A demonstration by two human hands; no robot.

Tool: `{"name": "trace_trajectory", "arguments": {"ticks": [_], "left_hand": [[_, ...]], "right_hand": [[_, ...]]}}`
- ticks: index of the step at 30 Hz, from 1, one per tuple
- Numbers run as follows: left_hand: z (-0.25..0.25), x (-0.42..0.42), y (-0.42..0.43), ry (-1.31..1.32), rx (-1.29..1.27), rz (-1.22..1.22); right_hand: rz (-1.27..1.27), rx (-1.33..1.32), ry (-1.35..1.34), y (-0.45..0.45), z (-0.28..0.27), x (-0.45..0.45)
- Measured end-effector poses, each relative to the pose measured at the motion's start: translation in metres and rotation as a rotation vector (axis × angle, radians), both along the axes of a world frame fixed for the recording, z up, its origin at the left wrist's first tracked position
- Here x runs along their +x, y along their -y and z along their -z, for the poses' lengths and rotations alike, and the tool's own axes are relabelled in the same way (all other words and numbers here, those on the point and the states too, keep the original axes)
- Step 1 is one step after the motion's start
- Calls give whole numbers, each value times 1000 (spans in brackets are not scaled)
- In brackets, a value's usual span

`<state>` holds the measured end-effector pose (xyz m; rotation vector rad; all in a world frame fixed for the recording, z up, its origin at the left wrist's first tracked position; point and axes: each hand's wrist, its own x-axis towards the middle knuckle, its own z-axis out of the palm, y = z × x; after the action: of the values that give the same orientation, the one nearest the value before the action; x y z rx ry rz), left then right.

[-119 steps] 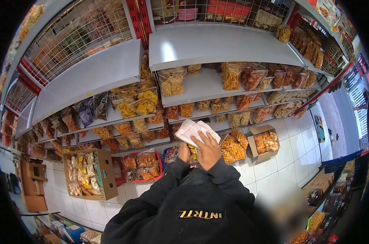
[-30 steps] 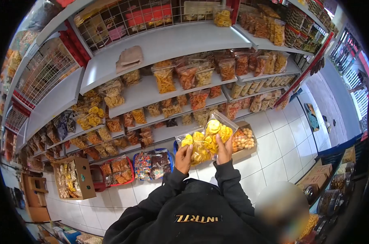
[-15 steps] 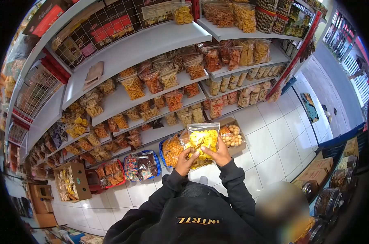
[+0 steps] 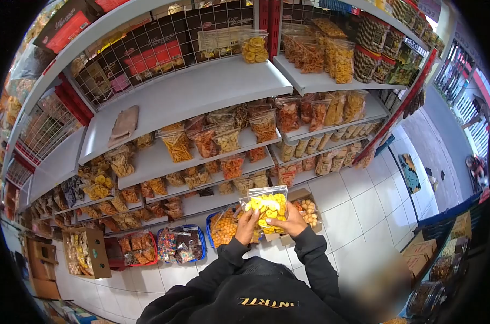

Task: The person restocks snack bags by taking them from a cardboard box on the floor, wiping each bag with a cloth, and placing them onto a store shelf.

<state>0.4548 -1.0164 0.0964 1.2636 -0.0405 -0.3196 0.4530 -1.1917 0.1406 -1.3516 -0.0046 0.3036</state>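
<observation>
Between my two hands I hold a clear zip bag of round yellow chips (image 4: 266, 206), in front of my chest with its sealed top edge pointing away from me. The fingers of my left hand (image 4: 247, 227) are closed on the bag's left side. On the other side my right hand (image 4: 294, 220) grips it, the thumb lying across the front. Beneath the bag, on the floor, a blue basket of orange round snacks (image 4: 223, 229) and a cardboard box of round snacks (image 4: 310, 211) are partly covered by it.
Ahead, a grey top shelf (image 4: 196, 89) bears a similar bag of yellow chips (image 4: 254, 47) and a folded cloth (image 4: 124, 124). Lower shelves hold bagged snacks (image 4: 204, 141). Red and blue baskets (image 4: 182, 244) and a carton (image 4: 86, 254) line the floor. Jars (image 4: 426, 298) stand right.
My view has tilted up, so the shelves appear lower and more of the upper shelf shows. The bag, still in both hands, sits lower in the view and its front is turned slightly.
</observation>
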Motion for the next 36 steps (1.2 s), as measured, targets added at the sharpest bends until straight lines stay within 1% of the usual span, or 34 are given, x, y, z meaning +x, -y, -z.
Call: {"name": "trace_trajectory", "arguments": {"ticks": [3,4,5,6,8,9,11,12,13,15,16,17,19,20,21,22,23,24,25,26,28,30,32,33,34,35,36], "left_hand": [[6,23,-10,-45,64,144],[14,31,-9,-27,-33,144],[18,34,-9,-45,-82,145],[3,38,-8,-61,-129,147],[-30,42,-6,98,6,160],[-39,46,-4,179,73,164],[-41,54,4,170,41,132],[-42,58,7,167,28,117],[-38,66,5,230,131,150],[-45,77,13,232,39,65],[-51,85,16,238,-6,23],[-54,94,18,272,5,17],[-97,106,26,316,-3,-17],[-112,113,30,339,-8,-35],[-113,123,34,443,70,-81],[-121,136,34,471,161,-24],[-135,150,32,494,254,32],[-152,163,34,517,348,87],[-169,175,42,550,339,-19],[-184,193,44,536,340,12],[-228,221,55,647,343,-4],[-234,273,60,691,288,-39],[-253,314,69,747,191,-67],[-245,345,68,740,251,-94],[-245,367,70,840,210,-91],[-244,389,70,852,205,-94],[-243,409,71,868,198,-97]], "right_hand": [[-1,-113,61,0,-15,10],[-5,-159,74,1,-21,12],[-78,-347,115,4,-30,16],[-73,-425,159,7,-24,19],[-61,-579,252,12,-7,29],[-61,-483,213,11,-27,33],[-99,-430,212,16,-15,44],[-116,-400,213,15,-17,50],[-111,-278,154,15,-23,54],[-100,-32,41,11,-42,59],[-46,-33,59,11,-51,64],[9,-33,78,12,-60,69],[87,-84,122,19,-77,83],[76,-26,93,25,-82,92],[63,31,65,33,-86,102],[48,87,37,40,-95,110],[1,73,111,48,-112,124],[11,85,145,52,-133,136],[2,20,254,60,-142,154],[-4,-42,361,69,-151,173],[-3,-210,561,78,-183,214],[-18,-98,619,83,-199,263],[67,-151,726,86,-203,320],[35,-165,733,88,-208,345],[4,-179,739,89,-212,368],[27,-220,727,87,-213,390],[74,-340,790,85,-211,413]]}}
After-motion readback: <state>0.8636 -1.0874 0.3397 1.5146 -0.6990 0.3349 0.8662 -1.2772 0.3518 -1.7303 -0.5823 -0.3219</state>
